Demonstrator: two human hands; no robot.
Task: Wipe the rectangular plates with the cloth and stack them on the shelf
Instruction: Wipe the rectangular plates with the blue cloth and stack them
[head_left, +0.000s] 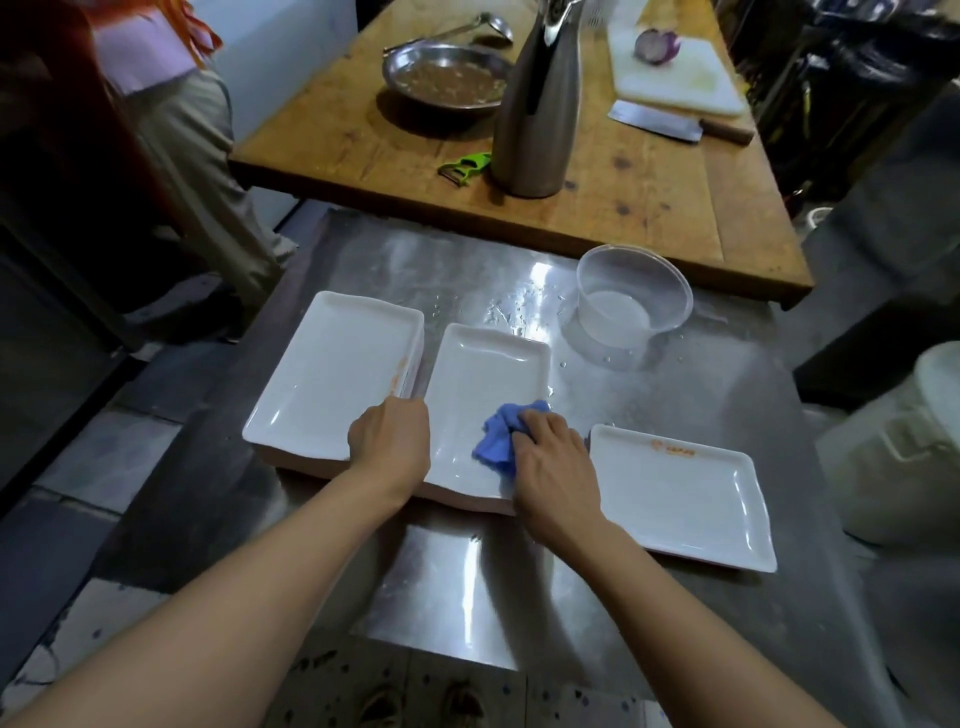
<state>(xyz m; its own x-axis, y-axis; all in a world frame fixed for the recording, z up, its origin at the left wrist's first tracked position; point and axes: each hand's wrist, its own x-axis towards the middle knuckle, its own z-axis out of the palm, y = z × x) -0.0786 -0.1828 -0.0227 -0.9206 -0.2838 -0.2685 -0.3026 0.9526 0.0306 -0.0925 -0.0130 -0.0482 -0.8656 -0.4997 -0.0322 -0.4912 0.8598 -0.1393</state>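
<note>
right hand (553, 457) with blue cloth (498, 441) on middle plate (483, 374)

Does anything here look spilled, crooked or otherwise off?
Water droplets lie scattered on the steel table beside the clear plastic tub. The left stack of plates hangs slightly past the table's edge. Nothing looks damaged.

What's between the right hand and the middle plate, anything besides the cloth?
Nothing else visible. The right hand presses the blue cloth onto the middle plate; the left hand holds that plate's left edge. The clear plastic bowl stands apart, behind.
</note>
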